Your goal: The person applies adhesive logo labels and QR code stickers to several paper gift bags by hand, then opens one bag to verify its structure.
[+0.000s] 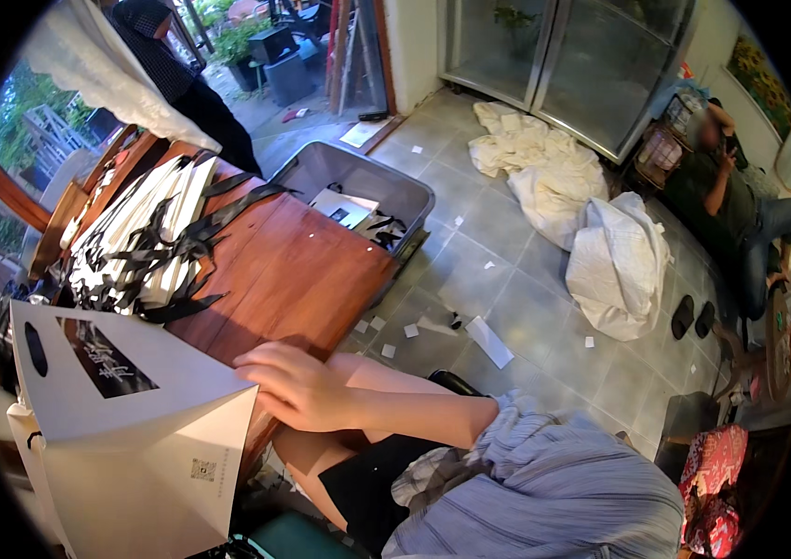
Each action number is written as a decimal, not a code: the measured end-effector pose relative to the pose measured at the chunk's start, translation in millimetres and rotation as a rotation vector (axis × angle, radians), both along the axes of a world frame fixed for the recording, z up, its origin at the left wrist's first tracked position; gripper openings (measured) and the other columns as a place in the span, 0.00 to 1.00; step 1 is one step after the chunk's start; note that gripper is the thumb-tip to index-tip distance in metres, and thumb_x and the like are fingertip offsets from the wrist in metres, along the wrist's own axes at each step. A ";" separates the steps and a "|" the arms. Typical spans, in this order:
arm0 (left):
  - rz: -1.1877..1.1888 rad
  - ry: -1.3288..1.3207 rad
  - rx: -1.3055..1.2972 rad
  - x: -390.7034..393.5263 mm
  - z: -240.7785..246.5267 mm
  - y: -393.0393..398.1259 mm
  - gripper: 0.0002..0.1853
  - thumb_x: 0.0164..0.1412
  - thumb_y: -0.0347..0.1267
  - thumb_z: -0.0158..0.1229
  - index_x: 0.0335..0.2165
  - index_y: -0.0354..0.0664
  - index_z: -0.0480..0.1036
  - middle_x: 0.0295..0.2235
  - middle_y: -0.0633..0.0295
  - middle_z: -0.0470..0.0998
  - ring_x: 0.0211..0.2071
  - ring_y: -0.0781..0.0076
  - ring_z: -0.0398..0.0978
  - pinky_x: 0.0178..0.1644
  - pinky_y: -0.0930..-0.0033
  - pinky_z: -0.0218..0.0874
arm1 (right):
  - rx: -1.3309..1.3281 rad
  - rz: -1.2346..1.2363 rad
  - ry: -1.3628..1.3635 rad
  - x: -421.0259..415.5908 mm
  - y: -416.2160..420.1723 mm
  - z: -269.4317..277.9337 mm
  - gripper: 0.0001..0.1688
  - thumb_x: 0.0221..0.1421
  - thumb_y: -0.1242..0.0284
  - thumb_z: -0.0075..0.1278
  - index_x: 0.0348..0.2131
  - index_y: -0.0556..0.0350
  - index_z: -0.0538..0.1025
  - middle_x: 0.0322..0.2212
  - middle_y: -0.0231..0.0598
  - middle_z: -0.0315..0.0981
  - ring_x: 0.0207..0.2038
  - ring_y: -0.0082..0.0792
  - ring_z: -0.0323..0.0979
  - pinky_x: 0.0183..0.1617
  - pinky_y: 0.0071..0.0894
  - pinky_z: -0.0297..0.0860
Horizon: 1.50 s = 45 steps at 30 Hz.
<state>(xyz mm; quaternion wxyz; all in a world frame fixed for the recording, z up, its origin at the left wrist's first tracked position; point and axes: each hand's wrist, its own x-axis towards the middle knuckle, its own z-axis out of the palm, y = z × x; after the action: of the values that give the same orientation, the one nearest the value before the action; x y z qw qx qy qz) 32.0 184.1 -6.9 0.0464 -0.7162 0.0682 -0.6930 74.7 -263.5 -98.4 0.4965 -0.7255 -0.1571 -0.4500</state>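
Observation:
My right hand (297, 386) reaches across my lap, its fingers and thumb closed on the corner of a large white paper bag (151, 433). The bag is opened out at the lower left, with a slot-shaped dark mark near its edge, a dark printed panel bearing writing, and a small printed code. My left hand is out of view. Behind the bag, a stack of flat white paper bags (189, 202) with black ribbons (179, 244) lies on the reddish wooden table (290, 258).
A grey plastic bin (367, 164) holding white bags stands beyond the table. Paper scraps (489, 342) and white sacks (619, 265) lie on the tiled floor. One person (730, 189) sits at the right; another (186, 84) stands near the doorway. Glass-doored cabinets (542, 56) line the wall.

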 end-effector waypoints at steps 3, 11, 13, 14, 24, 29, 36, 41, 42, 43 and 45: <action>-0.204 -0.165 -0.477 -52.3 -1.6 -51.6 0.19 0.61 0.38 0.57 0.18 0.37 0.72 0.15 0.59 0.68 0.15 0.64 0.59 0.20 0.65 0.51 | 0.141 0.124 -0.017 -28.7 7.2 5.1 0.20 0.47 0.82 0.52 0.43 0.60 0.69 0.37 0.44 0.69 0.39 0.48 0.68 0.44 0.38 0.65; -1.112 0.817 -0.742 -67.8 -74.2 -258.0 0.17 0.46 0.40 0.67 0.24 0.34 0.77 0.21 0.52 0.77 0.22 0.60 0.78 0.25 0.70 0.68 | 0.822 1.169 0.932 -86.4 20.3 38.0 0.29 0.56 0.74 0.50 0.55 0.62 0.60 0.25 0.31 0.70 0.26 0.15 0.64 0.31 0.14 0.58; -1.136 0.830 -0.749 -65.2 -68.3 -264.4 0.10 0.42 0.24 0.67 0.28 0.32 0.77 0.24 0.52 0.79 0.23 0.66 0.77 0.27 0.72 0.68 | 0.647 1.164 0.824 -82.8 13.9 32.0 0.29 0.55 0.76 0.49 0.55 0.62 0.60 0.24 0.31 0.69 0.26 0.15 0.64 0.31 0.14 0.58; -1.172 0.875 -0.839 -64.3 -67.4 -267.3 0.10 0.44 0.22 0.66 0.30 0.31 0.76 0.25 0.51 0.79 0.23 0.67 0.78 0.28 0.73 0.69 | 0.654 1.117 0.842 -84.1 11.1 36.2 0.29 0.55 0.79 0.49 0.55 0.63 0.60 0.24 0.31 0.69 0.26 0.14 0.63 0.30 0.13 0.57; -1.717 1.211 -1.690 -66.1 -61.8 -260.7 0.03 0.57 0.20 0.54 0.32 0.28 0.71 0.27 0.47 0.78 0.22 0.70 0.76 0.26 0.75 0.69 | 0.715 0.989 0.651 -75.2 9.8 28.4 0.22 0.54 0.82 0.48 0.49 0.64 0.65 0.23 0.32 0.70 0.25 0.12 0.64 0.28 0.11 0.56; -1.729 1.316 -1.751 -72.1 -59.0 -257.7 0.02 0.56 0.19 0.55 0.30 0.28 0.72 0.26 0.47 0.78 0.21 0.73 0.75 0.26 0.77 0.68 | 0.720 0.943 0.673 -78.8 12.2 29.4 0.20 0.54 0.82 0.49 0.48 0.64 0.66 0.24 0.32 0.71 0.26 0.12 0.65 0.29 0.11 0.58; -1.690 1.254 -1.735 -69.9 -63.7 -254.4 0.00 0.55 0.19 0.56 0.28 0.30 0.73 0.26 0.49 0.78 0.23 0.74 0.75 0.27 0.76 0.68 | 0.201 0.516 0.411 -72.4 20.0 44.4 0.19 0.43 0.82 0.56 0.40 0.56 0.74 0.31 0.35 0.71 0.40 0.32 0.68 0.40 0.26 0.64; -1.632 1.148 -1.677 -74.7 -60.9 -252.4 0.03 0.52 0.19 0.60 0.29 0.31 0.74 0.27 0.53 0.78 0.24 0.75 0.75 0.29 0.76 0.68 | -0.308 0.325 0.180 -85.2 23.4 50.8 0.16 0.35 0.69 0.62 0.31 0.49 0.80 0.39 0.35 0.72 0.50 0.46 0.63 0.49 0.43 0.61; -1.634 1.134 -1.654 -74.9 -62.4 -252.0 0.04 0.51 0.18 0.61 0.29 0.31 0.74 0.27 0.53 0.79 0.24 0.75 0.75 0.29 0.76 0.68 | -0.297 0.373 0.193 -83.3 23.9 49.5 0.14 0.36 0.68 0.61 0.29 0.50 0.80 0.37 0.32 0.74 0.49 0.44 0.65 0.50 0.45 0.60; -1.636 1.121 -1.630 -74.5 -64.7 -251.9 0.04 0.51 0.18 0.61 0.29 0.31 0.74 0.27 0.54 0.79 0.25 0.76 0.75 0.29 0.76 0.68 | -0.278 0.396 0.198 -82.7 25.1 48.0 0.13 0.36 0.69 0.61 0.29 0.50 0.80 0.36 0.32 0.74 0.48 0.43 0.66 0.49 0.45 0.61; -1.639 1.108 -1.629 -74.1 -64.8 -252.2 0.05 0.50 0.18 0.62 0.29 0.31 0.74 0.27 0.55 0.78 0.25 0.76 0.76 0.30 0.76 0.69 | -0.240 0.443 0.210 -82.2 27.3 45.3 0.12 0.36 0.71 0.60 0.28 0.52 0.80 0.33 0.31 0.75 0.46 0.41 0.67 0.48 0.44 0.62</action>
<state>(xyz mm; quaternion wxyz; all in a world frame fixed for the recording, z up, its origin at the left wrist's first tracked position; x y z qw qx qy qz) -42.1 -68.1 -71.7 -0.8762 -0.4779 0.0554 0.0289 -7.6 -236.2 -53.1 0.5067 -0.7698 -0.3118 -0.2310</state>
